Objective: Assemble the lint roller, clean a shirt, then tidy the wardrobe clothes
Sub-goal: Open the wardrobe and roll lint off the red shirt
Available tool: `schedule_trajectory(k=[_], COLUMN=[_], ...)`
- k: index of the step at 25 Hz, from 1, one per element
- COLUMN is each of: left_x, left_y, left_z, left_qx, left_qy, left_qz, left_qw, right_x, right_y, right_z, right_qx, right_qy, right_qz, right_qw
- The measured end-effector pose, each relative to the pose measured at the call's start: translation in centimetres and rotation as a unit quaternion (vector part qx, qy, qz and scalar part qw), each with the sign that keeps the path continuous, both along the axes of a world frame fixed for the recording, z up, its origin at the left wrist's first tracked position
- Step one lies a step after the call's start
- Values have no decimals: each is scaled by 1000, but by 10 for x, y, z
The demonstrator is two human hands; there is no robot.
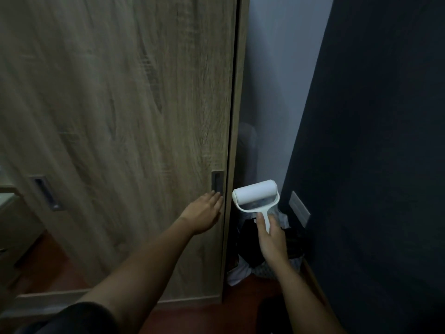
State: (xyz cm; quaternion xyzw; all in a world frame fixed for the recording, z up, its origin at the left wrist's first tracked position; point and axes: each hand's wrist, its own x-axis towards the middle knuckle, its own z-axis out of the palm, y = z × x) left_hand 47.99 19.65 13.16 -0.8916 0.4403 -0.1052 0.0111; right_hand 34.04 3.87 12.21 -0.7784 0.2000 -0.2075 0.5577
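A white lint roller [256,194] stands upright in my right hand [270,233], which grips its handle, roll end up. My left hand [204,213] reaches out with straight fingers; the fingertips touch the wooden wardrobe door [125,116] just below its dark recessed handle [217,181] near the door's right edge. The door is shut, so the clothes inside are hidden.
A second recessed handle [45,192] sits on the left door. A dark wall [373,165] with a pale switch plate [299,208] stands at right. Dark and white items [250,261] lie heaped on the reddish floor [240,307] in the narrow gap between wardrobe and wall.
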Motion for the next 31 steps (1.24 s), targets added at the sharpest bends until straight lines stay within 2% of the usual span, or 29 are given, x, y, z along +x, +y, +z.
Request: schedule_trajectory(k=[5, 7, 8, 10, 16, 20, 23, 31], left_x=[55, 70, 78, 96, 118, 126, 133, 164], left_y=[-16, -16, -19, -20, -27, -13, 8, 112], left_z=[-18, -19, -17, -22, -9, -13, -8, -7], left_qx=[142, 161, 209, 244, 239, 236, 261, 319], left_qy=[-21, -20, -29, -93, -153, -134, -128, -205], left_qz=[15, -14, -27, -75, -149, -168, -162, -184], left_qw=[990, 987, 977, 962, 947, 948, 943, 907], right_x=[49, 61, 67, 77, 92, 97, 103, 133], right_y=[-29, -35, -37, -38, -27, -8, 16, 103], right_z=[-16, -20, -22, -24, -29, -28, -25, -22], right_qx=[14, 18, 18, 11, 9, -7, -16, -17], right_qy=[22, 26, 30, 32, 25, 25, 14, 5], right_qz=[24, 34, 39, 48, 51, 46, 29, 23], right_qw=[999, 999, 999, 998, 998, 999, 999, 1000])
